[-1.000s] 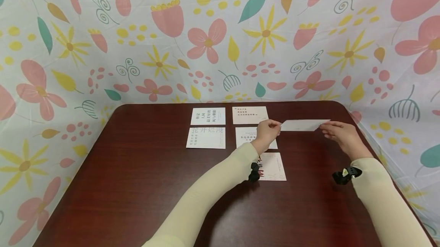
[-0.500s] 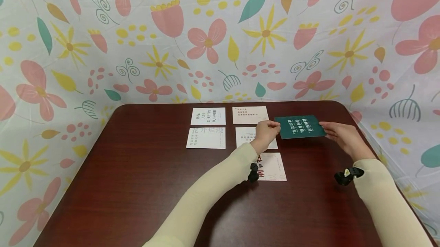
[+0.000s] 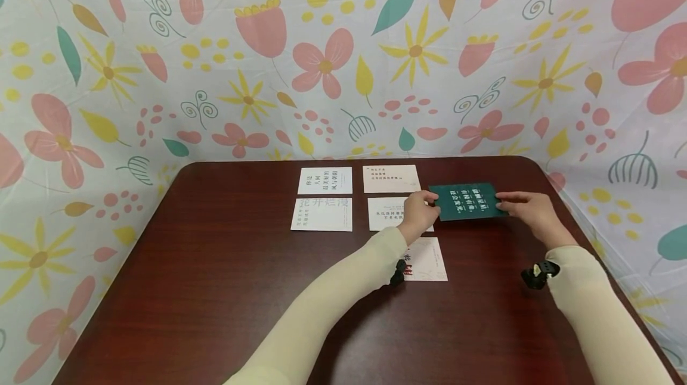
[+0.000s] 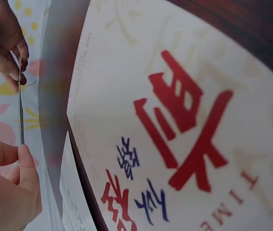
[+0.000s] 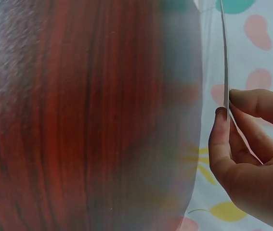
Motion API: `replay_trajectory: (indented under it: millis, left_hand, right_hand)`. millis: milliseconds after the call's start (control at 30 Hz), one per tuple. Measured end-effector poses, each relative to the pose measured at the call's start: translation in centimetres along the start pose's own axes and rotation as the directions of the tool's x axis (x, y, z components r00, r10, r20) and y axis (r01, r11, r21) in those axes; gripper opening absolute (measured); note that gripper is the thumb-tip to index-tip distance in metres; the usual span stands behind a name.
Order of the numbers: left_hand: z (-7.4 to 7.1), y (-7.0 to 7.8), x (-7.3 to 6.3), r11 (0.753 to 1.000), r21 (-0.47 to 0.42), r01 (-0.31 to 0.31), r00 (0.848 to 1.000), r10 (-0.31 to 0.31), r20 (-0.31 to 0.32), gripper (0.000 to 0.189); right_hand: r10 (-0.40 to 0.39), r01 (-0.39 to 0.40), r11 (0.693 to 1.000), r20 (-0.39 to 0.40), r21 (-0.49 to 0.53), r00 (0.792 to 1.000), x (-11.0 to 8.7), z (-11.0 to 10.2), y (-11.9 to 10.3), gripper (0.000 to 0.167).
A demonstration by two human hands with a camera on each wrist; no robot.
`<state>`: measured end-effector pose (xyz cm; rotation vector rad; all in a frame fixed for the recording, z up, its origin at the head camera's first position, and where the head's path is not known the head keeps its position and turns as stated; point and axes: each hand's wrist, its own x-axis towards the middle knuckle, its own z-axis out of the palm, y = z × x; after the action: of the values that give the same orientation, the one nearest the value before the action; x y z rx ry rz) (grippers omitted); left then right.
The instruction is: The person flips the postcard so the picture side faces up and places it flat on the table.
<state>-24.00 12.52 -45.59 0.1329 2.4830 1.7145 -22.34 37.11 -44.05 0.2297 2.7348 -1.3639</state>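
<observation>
A dark green card (image 3: pixel 468 201) with white characters is held above the right part of the table, its printed face up. My left hand (image 3: pixel 420 216) pinches its left edge between thumb and fingers. At the opposite edge, my right hand (image 3: pixel 531 212) pinches it too. Both wrist views show the card edge-on as a thin strip (image 5: pixel 226 57), gripped by the right thumb and fingers. Below the left wrist lies a card with red and blue characters (image 4: pixel 175 115), partly covered by that wrist in the head view. Another white card (image 3: pixel 383 212) is partly hidden behind the left hand.
Further cards lie flat at the back: a white card (image 3: pixel 325 180), a cream card (image 3: pixel 390 179) and a grey-lettered card (image 3: pixel 322 214). The dark red-brown table (image 3: pixel 225 289) meets a flower-patterned cloth (image 3: pixel 322 69) behind and at the sides.
The card was tilted with a pale side showing; it has turned to show its green face. Over the last half second both hands shifted slightly, still holding it.
</observation>
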Motion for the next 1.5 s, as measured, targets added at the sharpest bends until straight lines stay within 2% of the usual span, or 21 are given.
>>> replay_trajectory:
  millis: [100, 200, 333, 433, 567, 833, 1100, 1500]
  left_hand:
    - [0.1, 0.1, -0.1, 0.999, 0.046, 0.0, 1.0, -0.001, 0.025, 0.027]
    - [0.3, 0.1, -0.4, 0.995, 0.103, -0.002, 0.998, -0.005, 0.062, 0.033]
    - [0.5, 0.1, -0.6, 0.989, 0.149, 0.015, 0.994, -0.031, 0.103, 0.04]
    - [0.8, 0.0, -0.7, 0.988, 0.145, 0.045, 0.991, -0.062, 0.118, 0.044]
    - [1.1, -0.1, -0.6, 0.989, 0.133, 0.057, 0.989, -0.074, 0.126, 0.046]
    - [1.4, -0.2, -0.5, 0.989, 0.126, 0.072, 0.984, -0.091, 0.153, 0.048]
    - [1.6, 0.0, -1.0, 0.982, 0.186, 0.039, 0.993, -0.059, 0.103, 0.044]
    - [1.8, 0.1, -1.2, 0.982, 0.186, 0.041, 0.994, -0.059, 0.089, 0.042]
  right_hand:
    - [-0.016, 0.015, 0.999, -0.015, -0.051, 1.0, 0.0, 0.3, 0.4, 0.052]
    - [0.006, -0.011, 0.997, -0.065, -0.078, 0.998, 0.1, 0.5, 0.8, 0.046]
    - [0.001, -0.01, 0.993, -0.079, -0.119, 0.997, 0.1, 0.7, 1.1, 0.043]
    - [-0.02, 0.013, 0.989, -0.045, -0.146, 0.999, -0.2, 0.7, 1.0, 0.046]
    - [0.004, -0.01, 0.987, -0.037, -0.158, 0.999, -0.2, 0.8, 1.0, 0.046]
    - [0.008, -0.02, 0.98, -0.061, -0.199, 0.998, -0.1, 1.1, 1.2, 0.043]
    - [-0.01, -0.007, 0.971, -0.074, -0.237, 0.997, -0.4, 1.4, 1.2, 0.042]
    - [-0.001, -0.017, 0.974, -0.076, -0.226, 0.997, -0.5, 1.7, 1.0, 0.043]
